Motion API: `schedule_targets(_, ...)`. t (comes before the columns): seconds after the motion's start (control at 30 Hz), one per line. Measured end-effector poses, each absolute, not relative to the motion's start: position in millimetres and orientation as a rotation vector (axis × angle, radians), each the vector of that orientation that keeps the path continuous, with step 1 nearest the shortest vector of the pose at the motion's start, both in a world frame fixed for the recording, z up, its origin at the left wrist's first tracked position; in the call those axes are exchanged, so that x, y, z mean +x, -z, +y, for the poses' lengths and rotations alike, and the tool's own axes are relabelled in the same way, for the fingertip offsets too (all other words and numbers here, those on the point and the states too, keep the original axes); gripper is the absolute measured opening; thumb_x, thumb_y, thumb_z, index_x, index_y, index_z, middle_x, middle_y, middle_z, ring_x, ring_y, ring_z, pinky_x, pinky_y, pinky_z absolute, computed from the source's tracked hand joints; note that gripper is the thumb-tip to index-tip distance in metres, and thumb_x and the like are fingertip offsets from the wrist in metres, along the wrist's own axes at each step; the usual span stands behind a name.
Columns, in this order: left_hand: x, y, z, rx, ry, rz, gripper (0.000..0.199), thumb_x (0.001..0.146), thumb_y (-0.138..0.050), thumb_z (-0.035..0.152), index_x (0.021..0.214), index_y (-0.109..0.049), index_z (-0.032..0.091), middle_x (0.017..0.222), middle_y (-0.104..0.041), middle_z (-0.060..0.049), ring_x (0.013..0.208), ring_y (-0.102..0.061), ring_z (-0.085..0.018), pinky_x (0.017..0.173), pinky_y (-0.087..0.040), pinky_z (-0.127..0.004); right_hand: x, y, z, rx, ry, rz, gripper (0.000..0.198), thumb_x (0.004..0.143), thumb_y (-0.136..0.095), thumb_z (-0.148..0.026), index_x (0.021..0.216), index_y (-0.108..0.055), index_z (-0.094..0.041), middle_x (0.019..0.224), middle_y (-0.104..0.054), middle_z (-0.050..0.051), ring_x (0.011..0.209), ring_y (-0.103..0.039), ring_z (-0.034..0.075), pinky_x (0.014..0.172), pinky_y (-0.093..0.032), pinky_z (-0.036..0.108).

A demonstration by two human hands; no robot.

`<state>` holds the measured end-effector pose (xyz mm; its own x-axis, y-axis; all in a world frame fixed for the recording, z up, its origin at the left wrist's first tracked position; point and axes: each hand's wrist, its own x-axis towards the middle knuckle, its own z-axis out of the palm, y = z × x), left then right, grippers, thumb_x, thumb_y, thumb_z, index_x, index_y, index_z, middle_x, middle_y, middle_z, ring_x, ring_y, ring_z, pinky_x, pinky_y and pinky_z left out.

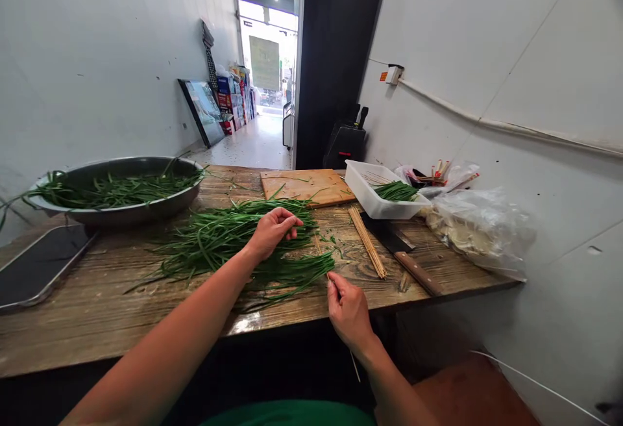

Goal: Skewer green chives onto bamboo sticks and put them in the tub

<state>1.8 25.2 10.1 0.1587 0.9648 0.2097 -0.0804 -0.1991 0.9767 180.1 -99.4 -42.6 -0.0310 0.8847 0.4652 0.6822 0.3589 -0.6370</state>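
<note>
My right hand (348, 309) is closed around a thin bamboo skewer (355, 365) near the table's front edge; its lower end sticks out below the fist. Against the skewer's tip lie the cut ends of a row of garlic chives (302, 271); whether they are pierced is too small to tell. Above the larger heap of loose chives (209, 234), my left hand (275, 232) has thumb and fingers pinched together. What it holds, if anything, is hidden. A bundle of bamboo skewers (367, 244) lies right of both hands.
A large metal bowl (141, 213) of chives stands at left, behind a dark tray (41, 263). Toward the back are a wooden board (304, 186) and a white plastic bin (384, 206) holding skewered chives. A cleaver (413, 270) and a clear plastic bag (487, 225) sit at right.
</note>
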Motion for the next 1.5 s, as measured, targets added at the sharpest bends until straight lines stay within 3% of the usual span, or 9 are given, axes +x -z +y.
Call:
schedule_targets(0.17,-1,-1,25,1.496,-1.153,1.031,0.033,0.061,-0.066,0.033,0.084,-0.055,0.012,0.074,-0.065,-0.003,0.052,-0.052,-0.007,0.047,-0.036,-0.019,180,44,-99,-1.389,-0.31,-1.775,0.031,0.084,-0.037,-0.022,0.098,-0.063,-0.011,0.082,-0.068,0.009,0.065,-0.064,0.017,0.058,-0.047,0.023)
schedule_targets(0.27,1,2,24,1.565,-1.098,1.075,0.04,0.059,-0.066,0.032,0.094,-0.06,0.013,0.08,-0.067,-0.005,0.068,-0.059,-0.013,0.061,-0.043,-0.023,180,43,-99,-1.395,-0.316,-1.774,0.031,0.084,-0.038,-0.022,0.099,-0.063,-0.01,0.083,-0.068,0.01,0.068,-0.064,0.017,0.061,-0.048,0.023)
schedule_targets(0.37,3,5,24,1.627,-1.057,1.16,0.036,0.06,-0.064,0.036,0.088,-0.066,0.013,0.082,-0.068,-0.005,0.075,-0.06,-0.016,0.071,-0.044,-0.026,181,43,-99,-1.402,-0.323,-1.778,0.032,0.084,-0.038,-0.022,0.099,-0.063,-0.01,0.084,-0.069,0.01,0.066,-0.064,0.017,0.061,-0.048,0.023)
schedule_targets(0.73,8,12,25,1.809,-1.046,1.289,0.025,0.063,-0.06,0.034,0.077,-0.069,0.015,0.074,-0.068,-0.002,0.067,-0.059,-0.014,0.064,-0.044,-0.022,180,42,-100,-1.4,-0.329,-1.774,0.031,0.084,-0.039,-0.022,0.099,-0.063,-0.011,0.087,-0.068,0.01,0.075,-0.065,0.018,0.067,-0.048,0.024)
schedule_targets(0.97,9,14,24,1.816,-1.115,1.296,0.024,0.063,-0.059,0.029,0.082,-0.068,0.016,0.078,-0.068,-0.002,0.072,-0.061,-0.015,0.068,-0.046,-0.024,180,42,-100,-1.426,-0.326,-1.784,0.031,0.083,-0.039,-0.023,0.099,-0.063,-0.011,0.079,-0.069,0.009,0.063,-0.064,0.017,0.06,-0.048,0.024)
schedule_targets(1.2,14,11,20,1.765,-1.154,1.218,0.027,0.063,-0.058,0.025,0.086,-0.067,0.014,0.083,-0.068,-0.003,0.076,-0.061,-0.015,0.073,-0.046,-0.025,180,40,-99,-1.415,-0.324,-1.793,0.031,0.083,-0.038,-0.023,0.097,-0.064,-0.013,0.081,-0.069,0.008,0.063,-0.064,0.016,0.059,-0.047,0.022)
schedule_targets(1.37,15,11,18,1.797,-1.063,1.241,0.03,0.065,-0.056,0.029,0.089,-0.067,0.016,0.082,-0.068,-0.002,0.074,-0.06,-0.015,0.07,-0.045,-0.024,180,42,-99,-1.413,-0.308,-1.796,0.03,0.083,-0.039,-0.022,0.097,-0.064,-0.014,0.083,-0.069,0.008,0.068,-0.064,0.017,0.062,-0.048,0.023)
schedule_targets(1.5,13,14,19,1.858,-1.033,1.26,0.027,0.065,-0.056,0.031,0.085,-0.069,0.017,0.081,-0.068,-0.001,0.072,-0.059,-0.015,0.067,-0.044,-0.023,181,43,-100,-1.418,-0.322,-1.801,0.031,0.084,-0.039,-0.023,0.098,-0.064,-0.013,0.082,-0.069,0.008,0.06,-0.063,0.016,0.056,-0.047,0.022)
